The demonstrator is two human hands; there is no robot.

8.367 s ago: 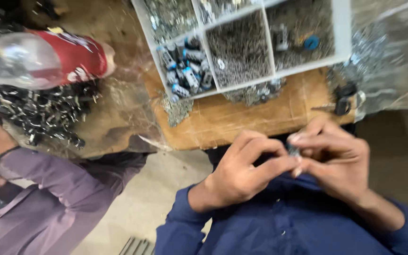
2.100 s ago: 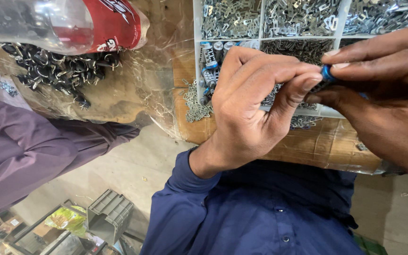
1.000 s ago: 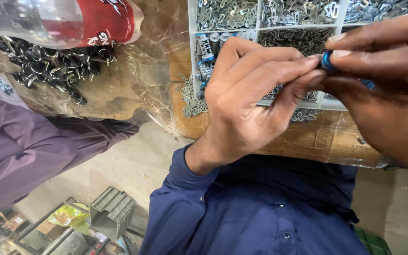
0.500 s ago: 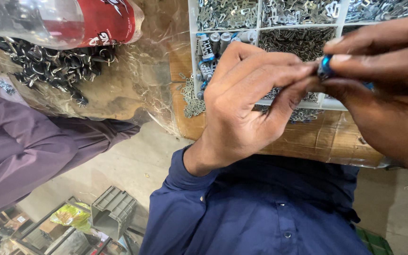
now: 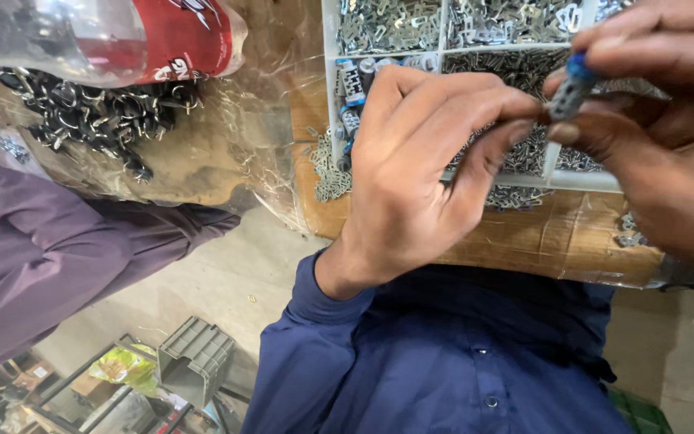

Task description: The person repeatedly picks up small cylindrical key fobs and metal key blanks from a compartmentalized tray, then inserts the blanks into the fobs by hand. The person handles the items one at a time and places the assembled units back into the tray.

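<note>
1. Nearest to me are my dark blue shirt front (image 5: 443, 362) and a pale concrete floor (image 5: 226, 273), with a grey plastic crate (image 5: 194, 358) at the lower left.
2. A person's purple sleeve (image 5: 50, 257) lies along the left, beside the tabletop's near edge.
3. The brown tabletop (image 5: 556, 241) is wrapped in clear plastic film.
4. My left hand (image 5: 419, 177) is curled, thumb and fingertips closing toward the small grey ridged metal part with a blue cap (image 5: 568, 88).
5. My right hand (image 5: 660, 137) pinches that part shut between thumb and fingers, above the tray.
6. The white divided plastic tray of small silver metal pieces (image 5: 443, 24) sits behind them.
7. Far left: a heap of black metal clips (image 5: 98, 120) and a clear bottle with a red label (image 5: 114, 36).
</note>
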